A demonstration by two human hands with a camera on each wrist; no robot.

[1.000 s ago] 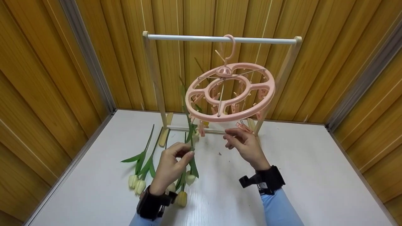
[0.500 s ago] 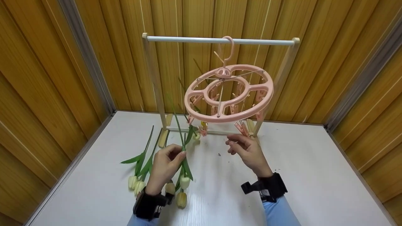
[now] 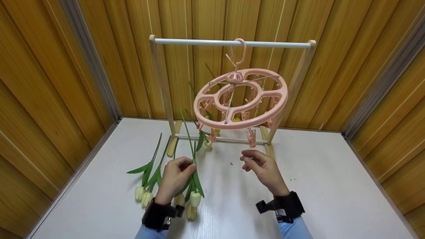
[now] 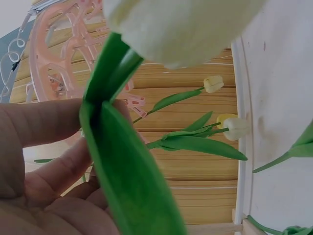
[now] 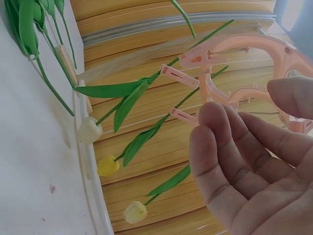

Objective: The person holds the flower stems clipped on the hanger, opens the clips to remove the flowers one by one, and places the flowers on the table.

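Observation:
My left hand (image 3: 175, 176) pinches an artificial white tulip (image 3: 195, 199) by its green stem, bloom downward and stem end pointing up. In the left wrist view, its bloom (image 4: 181, 29) and leaves nearly fill the foreground. A round pink clip hanger (image 3: 232, 125) hangs from the rack. My right hand (image 3: 265, 170) holds nothing, fingers loosely bent, just below a dangling pink clothespin (image 3: 251, 138). Clipped under the hanger, a white tulip (image 5: 90, 130), a yellow tulip (image 5: 108, 166) and a pale yellow tulip (image 5: 135, 212) hang bloom down in the right wrist view.
The rack's white bar (image 3: 196, 41) spans two wooden posts towards the back. Several loose tulips (image 3: 139, 194) lie on the white table (image 3: 332, 186), left of and beneath my left hand. Wood-patterned walls (image 3: 335, 66) enclose the table at the back and sides.
My left hand has drawn the tulip slightly left and down, away from the hanger. My right hand has dropped away from the clothespin, which now hangs straighter. The hanger has shifted slightly left.

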